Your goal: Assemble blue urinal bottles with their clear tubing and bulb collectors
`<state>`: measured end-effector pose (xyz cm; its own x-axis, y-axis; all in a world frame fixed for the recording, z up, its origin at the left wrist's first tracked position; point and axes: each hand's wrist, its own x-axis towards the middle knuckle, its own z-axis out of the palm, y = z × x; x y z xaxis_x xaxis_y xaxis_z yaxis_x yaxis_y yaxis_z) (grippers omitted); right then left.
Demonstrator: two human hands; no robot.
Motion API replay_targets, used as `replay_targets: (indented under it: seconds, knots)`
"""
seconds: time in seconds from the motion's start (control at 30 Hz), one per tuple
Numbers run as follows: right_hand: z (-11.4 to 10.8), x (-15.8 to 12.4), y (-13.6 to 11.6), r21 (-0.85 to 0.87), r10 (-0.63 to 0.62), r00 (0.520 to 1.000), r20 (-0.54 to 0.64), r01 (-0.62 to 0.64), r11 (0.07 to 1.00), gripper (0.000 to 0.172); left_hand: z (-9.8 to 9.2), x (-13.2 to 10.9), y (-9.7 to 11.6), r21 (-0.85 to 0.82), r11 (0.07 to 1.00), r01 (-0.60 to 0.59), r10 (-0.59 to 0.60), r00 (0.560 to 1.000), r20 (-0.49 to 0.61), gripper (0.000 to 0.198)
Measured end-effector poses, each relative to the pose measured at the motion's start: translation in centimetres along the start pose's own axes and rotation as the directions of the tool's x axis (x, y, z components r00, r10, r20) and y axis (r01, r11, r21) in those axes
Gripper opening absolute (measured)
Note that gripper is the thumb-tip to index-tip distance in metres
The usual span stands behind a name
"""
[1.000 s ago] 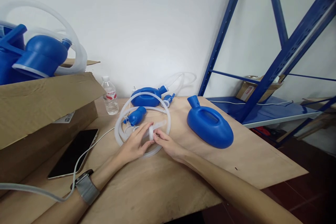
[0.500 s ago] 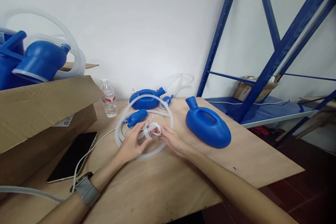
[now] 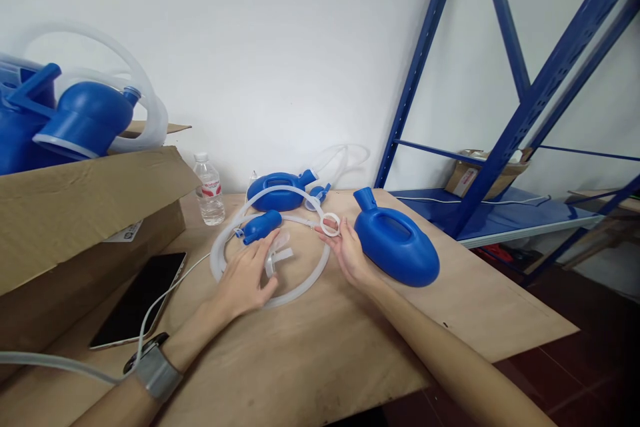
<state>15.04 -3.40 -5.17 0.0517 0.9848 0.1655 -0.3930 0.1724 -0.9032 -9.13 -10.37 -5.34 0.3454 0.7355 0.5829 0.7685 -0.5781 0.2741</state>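
Observation:
My right hand [image 3: 351, 257] pinches a white plastic ring [image 3: 330, 225] between thumb and fingers, over the right side of the coiled tube. A clear plastic piece with a flat tab [image 3: 281, 255] sits in the grasp of my left hand [image 3: 245, 278], inside the loop; its left part is hidden by my fingers. Around both lies the translucent tube [image 3: 303, 288], coiled on the tabletop. Just beyond my left fingertips is a small blue curved fitting [image 3: 261, 227]. A blue handled bottle [image 3: 397, 245] lies right of my right hand.
Behind the coil are another blue bottle [image 3: 277, 197] and a blue cap [image 3: 318, 194]. A water bottle [image 3: 211, 192], a dark tablet [image 3: 137, 300] with a white cable and an open cardboard box [image 3: 100, 210] of blue parts stand left. A blue metal shelf [image 3: 525, 217] is at right.
My hands have moved apart. The right hand has carried the white ring rightward and away from me, while the clear piece stays at my left hand.

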Motion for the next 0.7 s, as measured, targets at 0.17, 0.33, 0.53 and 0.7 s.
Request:
replay_targets:
  seconds: [0.17,0.33,0.53,0.7]
  knots:
    - [0.1,-0.5,-1.8,-0.136,-0.140,0.987,0.079,0.150,0.979,0.052,-0.1,0.1,-0.3,-0.102,0.995,0.004,0.006,0.995,0.097,0.071]
    - [3.0,-4.7,-1.7,-0.249,-0.110,0.926,0.360,0.209,0.946,0.037,0.0,1.1,1.5,-0.010,0.993,-0.114,0.111,0.984,-0.139,0.065]
    - [5.0,-6.9,-1.1,-0.214,0.004,0.917,0.398,0.089,0.973,0.043,0.4,1.0,2.6,0.098,0.970,-0.224,0.244,0.904,-0.351,0.072]
    - [4.0,-7.3,-1.4,-0.160,0.143,0.908,0.394,-0.085,0.983,0.049,0.8,0.5,3.6,0.045,0.973,-0.227,0.230,0.927,-0.297,0.084]
